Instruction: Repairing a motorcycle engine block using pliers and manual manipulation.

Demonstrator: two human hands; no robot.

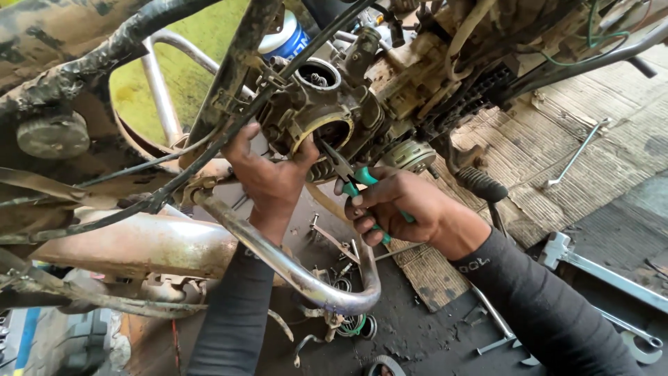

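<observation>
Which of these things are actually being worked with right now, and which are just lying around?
In use:
left hand, bracing the engine cylinder
right hand, holding green-handled pliers whose tips reach into the cylinder opening

Lying about:
L-shaped wrench on the mat
spanner on the floor
loose rings and small parts under the chrome bar

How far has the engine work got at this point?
Looks done: the cylinder bore sits open, with loose parts lying on the floor. In hand: right hand works green-handled pliers into the bore while left hand steadies the engine. What remains cannot be told.
</observation>
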